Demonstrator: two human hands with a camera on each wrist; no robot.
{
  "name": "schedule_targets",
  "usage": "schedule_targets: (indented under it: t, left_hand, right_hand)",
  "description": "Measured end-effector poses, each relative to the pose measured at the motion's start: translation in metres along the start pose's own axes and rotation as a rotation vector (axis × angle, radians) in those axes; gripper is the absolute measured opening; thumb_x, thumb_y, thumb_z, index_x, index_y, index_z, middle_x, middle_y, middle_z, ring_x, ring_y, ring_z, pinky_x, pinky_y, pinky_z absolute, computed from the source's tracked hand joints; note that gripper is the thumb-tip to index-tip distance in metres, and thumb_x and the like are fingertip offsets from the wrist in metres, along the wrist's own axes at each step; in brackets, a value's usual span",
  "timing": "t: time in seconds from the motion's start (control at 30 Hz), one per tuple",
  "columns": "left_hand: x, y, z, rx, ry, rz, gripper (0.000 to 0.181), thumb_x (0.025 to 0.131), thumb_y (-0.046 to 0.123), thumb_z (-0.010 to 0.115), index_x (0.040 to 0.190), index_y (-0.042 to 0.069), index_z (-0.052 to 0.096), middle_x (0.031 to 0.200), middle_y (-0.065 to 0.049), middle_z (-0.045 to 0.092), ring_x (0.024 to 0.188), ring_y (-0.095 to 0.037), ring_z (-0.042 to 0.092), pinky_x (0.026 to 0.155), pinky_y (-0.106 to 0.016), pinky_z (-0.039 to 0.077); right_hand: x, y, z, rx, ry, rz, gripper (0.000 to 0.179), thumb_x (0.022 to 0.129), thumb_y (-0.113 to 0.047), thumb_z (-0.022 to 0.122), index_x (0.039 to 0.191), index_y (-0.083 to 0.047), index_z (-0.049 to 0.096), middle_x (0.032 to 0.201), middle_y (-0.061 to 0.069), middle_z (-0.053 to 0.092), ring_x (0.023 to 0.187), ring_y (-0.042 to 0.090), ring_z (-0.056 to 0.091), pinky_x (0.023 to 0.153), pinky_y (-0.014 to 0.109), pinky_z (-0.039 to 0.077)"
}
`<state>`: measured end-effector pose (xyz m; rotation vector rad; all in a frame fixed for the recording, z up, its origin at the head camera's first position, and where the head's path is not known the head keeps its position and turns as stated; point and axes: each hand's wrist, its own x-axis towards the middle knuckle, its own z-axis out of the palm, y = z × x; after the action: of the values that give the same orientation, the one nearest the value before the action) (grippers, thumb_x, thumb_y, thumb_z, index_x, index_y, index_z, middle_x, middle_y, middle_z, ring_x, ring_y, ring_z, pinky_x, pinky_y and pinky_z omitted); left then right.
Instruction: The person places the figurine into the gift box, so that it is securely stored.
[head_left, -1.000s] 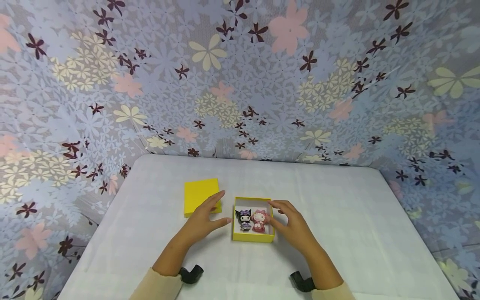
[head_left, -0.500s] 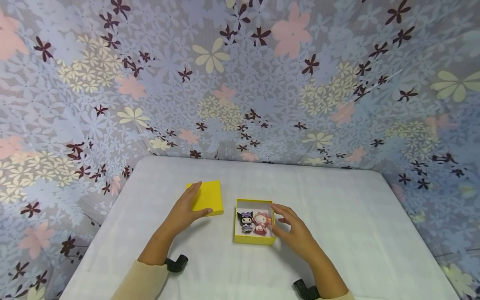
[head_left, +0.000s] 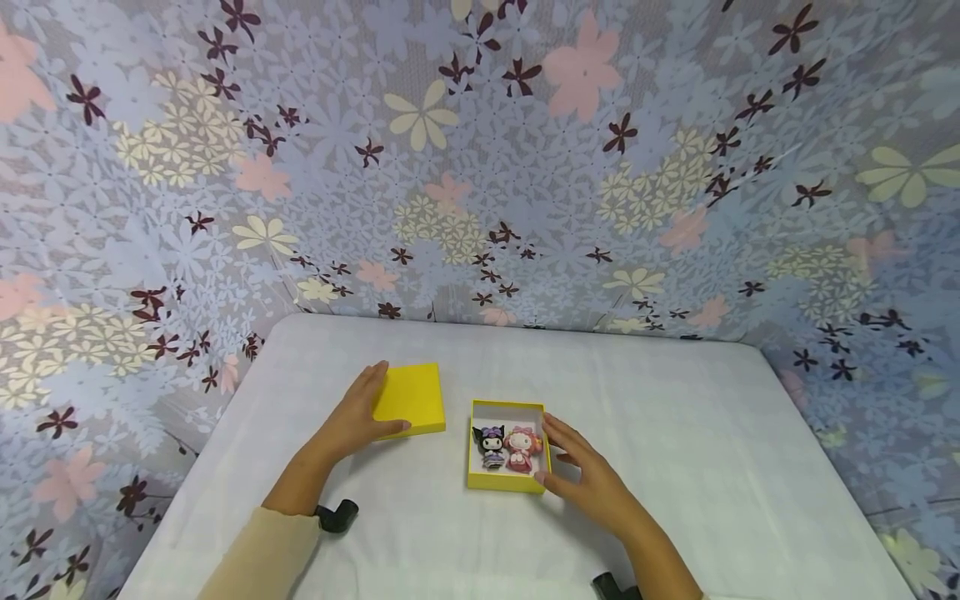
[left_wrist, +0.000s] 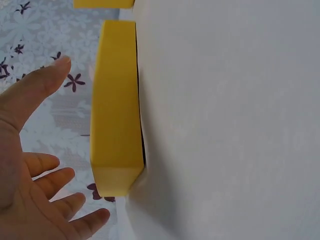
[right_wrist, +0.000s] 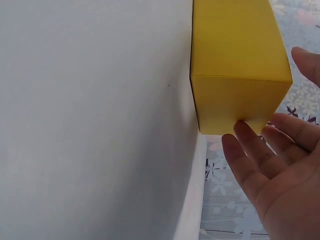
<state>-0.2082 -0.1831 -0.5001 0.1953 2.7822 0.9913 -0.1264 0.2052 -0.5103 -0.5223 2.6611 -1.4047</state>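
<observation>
A square yellow box stands uncovered on the white-covered table in the head view. Inside it lie a black-and-purple cartoon figurine and a pink one. My right hand is at the box's right side. In the right wrist view its fingertips touch the box's side wall, while the thumb stays apart from it. The yellow lid lies left of the box, top face up. My left hand is at the lid's left side; in the left wrist view its spread fingers show a gap to the lid.
The white cloth-covered table extends around both yellow pieces. Behind and beside it hangs a flowered fabric backdrop. A black camera mount sits at the left wrist, another at the right.
My left hand has moved left, from between lid and box to the lid's left side. My right hand has shifted slightly, its fingers coming against the box's right side. Lid and box stay put.
</observation>
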Motion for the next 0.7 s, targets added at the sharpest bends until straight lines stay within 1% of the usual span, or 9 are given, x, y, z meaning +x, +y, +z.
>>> schedule_targets:
  t: [0.1,0.27,0.37,0.47,0.6,0.7]
  left_hand:
    - [0.003,-0.003,-0.002,0.029,-0.028,-0.002,0.117,0.079,0.046,0.085,0.164,0.015,0.011,0.172,-0.009,0.007,0.159,-0.036,0.006,0.126,-0.058,0.016]
    - [0.008,-0.008,-0.005,0.066,-0.074,0.005,0.12,0.077,0.047,0.086,0.164,0.012,0.011,0.172,-0.011,0.005,0.158,-0.037,0.007,0.126,-0.058,0.017]
    - [0.012,-0.011,-0.005,0.079,-0.097,0.002,0.121,0.076,0.049,0.086,0.164,0.011,0.012,0.172,-0.012,0.004,0.158,-0.038,0.009,0.126,-0.059,0.018]
    - [0.014,-0.013,-0.005,0.082,-0.118,-0.011,0.12,0.076,0.047,0.086,0.164,0.011,0.013,0.172,-0.012,0.004,0.158,-0.038,0.01,0.126,-0.058,0.018]
    - [0.015,-0.014,-0.006,0.08,-0.129,-0.015,0.118,0.076,0.041,0.087,0.164,0.01,0.014,0.172,-0.012,0.005,0.158,-0.037,0.012,0.126,-0.056,0.019]
    - [0.016,-0.013,-0.005,0.086,-0.132,-0.012,0.118,0.076,0.041,0.087,0.163,0.01,0.014,0.172,-0.013,0.007,0.157,-0.037,0.014,0.126,-0.056,0.02]
  right_hand:
    - [-0.002,0.001,0.001,-0.003,-0.02,0.004,0.082,0.089,-0.033,0.078,0.158,-0.02,0.035,0.169,-0.001,0.025,0.148,0.027,0.04,0.11,0.043,0.049]
    - [-0.002,0.002,0.003,-0.014,-0.038,0.05,0.082,0.09,-0.035,0.077,0.159,-0.021,0.034,0.17,-0.007,0.021,0.151,0.024,0.036,0.111,0.04,0.049]
    - [-0.003,0.002,0.003,-0.013,-0.042,0.073,0.081,0.091,-0.037,0.075,0.159,-0.023,0.034,0.17,-0.01,0.021,0.15,0.022,0.036,0.112,0.037,0.049]
    - [-0.003,0.002,0.003,-0.001,-0.042,0.087,0.08,0.092,-0.039,0.073,0.159,-0.024,0.034,0.169,-0.013,0.02,0.15,0.02,0.037,0.112,0.037,0.049]
    - [-0.003,0.003,0.004,0.031,-0.037,0.078,0.081,0.091,-0.038,0.074,0.159,-0.021,0.033,0.17,-0.01,0.02,0.148,0.025,0.04,0.109,0.041,0.051]
    - [-0.003,0.003,0.004,0.048,-0.033,0.066,0.081,0.092,-0.035,0.074,0.16,-0.019,0.033,0.17,-0.008,0.02,0.147,0.027,0.042,0.107,0.043,0.052]
